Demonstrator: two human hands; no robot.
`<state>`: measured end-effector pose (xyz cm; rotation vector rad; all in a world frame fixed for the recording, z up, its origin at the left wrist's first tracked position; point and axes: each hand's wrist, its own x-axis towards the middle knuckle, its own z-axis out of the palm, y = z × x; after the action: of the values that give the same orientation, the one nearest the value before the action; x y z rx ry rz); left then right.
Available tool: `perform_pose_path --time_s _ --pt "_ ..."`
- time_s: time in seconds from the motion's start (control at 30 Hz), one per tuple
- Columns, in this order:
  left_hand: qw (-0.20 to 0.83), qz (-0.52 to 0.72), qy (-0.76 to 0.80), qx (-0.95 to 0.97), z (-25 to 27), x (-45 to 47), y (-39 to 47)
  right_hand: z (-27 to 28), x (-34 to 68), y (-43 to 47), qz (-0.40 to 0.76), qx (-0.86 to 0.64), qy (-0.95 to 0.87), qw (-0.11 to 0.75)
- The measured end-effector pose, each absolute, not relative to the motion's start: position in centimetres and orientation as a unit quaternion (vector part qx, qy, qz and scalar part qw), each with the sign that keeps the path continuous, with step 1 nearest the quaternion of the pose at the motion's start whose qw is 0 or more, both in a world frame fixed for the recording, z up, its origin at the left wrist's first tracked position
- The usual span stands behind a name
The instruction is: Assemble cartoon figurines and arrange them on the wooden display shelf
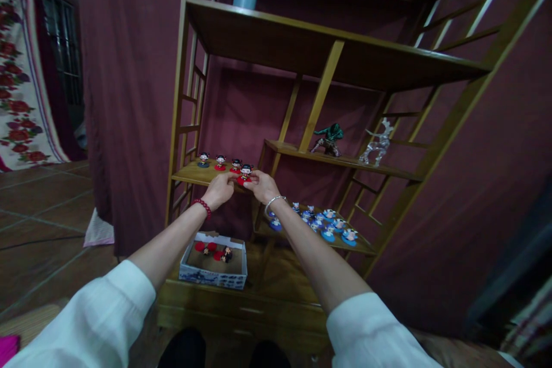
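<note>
left hand (221,188) and right hand (264,185) pinch one red-based figurine (245,174) between fingertips at small shelf (190,175) front edge | three figurines (220,163) just beside | risk: a nudge may topple them; box (214,267) below
</note>
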<state>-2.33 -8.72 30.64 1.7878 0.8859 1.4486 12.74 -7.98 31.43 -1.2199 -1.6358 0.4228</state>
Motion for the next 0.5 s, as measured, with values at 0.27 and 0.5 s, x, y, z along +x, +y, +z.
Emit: perform_pose_path --time_s 0.27,0.5 --pt "0.197 0.450 0.373 0.787 31.2 -2.2 -7.2 32.0 12.5 -7.5 0.059 -0.597 -0.669 0.438" --pt "0.130 0.359 0.396 0.835 31.2 -2.2 -6.0 32.5 11.9 -7.9 -0.002 -0.662 -0.652 0.370"
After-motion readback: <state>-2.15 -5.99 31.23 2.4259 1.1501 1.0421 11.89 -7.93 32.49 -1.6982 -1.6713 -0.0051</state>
